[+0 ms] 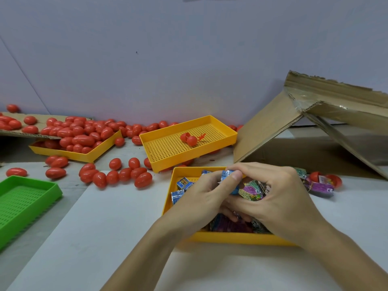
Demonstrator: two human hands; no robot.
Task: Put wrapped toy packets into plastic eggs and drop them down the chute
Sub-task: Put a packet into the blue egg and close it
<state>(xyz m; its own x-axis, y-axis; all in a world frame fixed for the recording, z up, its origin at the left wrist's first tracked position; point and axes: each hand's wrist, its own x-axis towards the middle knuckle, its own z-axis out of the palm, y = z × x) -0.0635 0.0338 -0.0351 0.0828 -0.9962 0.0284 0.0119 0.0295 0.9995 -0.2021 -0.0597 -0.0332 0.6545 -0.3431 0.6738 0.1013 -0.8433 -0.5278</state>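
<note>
Both hands meet over the near yellow tray (231, 237), which holds several wrapped toy packets. My left hand (201, 198) pinches a blue packet (227, 174) between thumb and fingers. My right hand (279, 196) curls around a bunch of packets, a purple and green one (252, 189) showing inside the palm. Closed red plastic eggs (117, 176) lie loose on the table to the left. An open red egg (327, 179) with a packet in it lies right of the tray. The cardboard chute (283, 127) slopes at the back right.
A tilted yellow tray (220, 141) behind the near one holds an open egg (189, 138) and a small red toy. A further yellow tray (69, 153) at the left is heaped with eggs. A green tray (27, 198) sits at the left edge.
</note>
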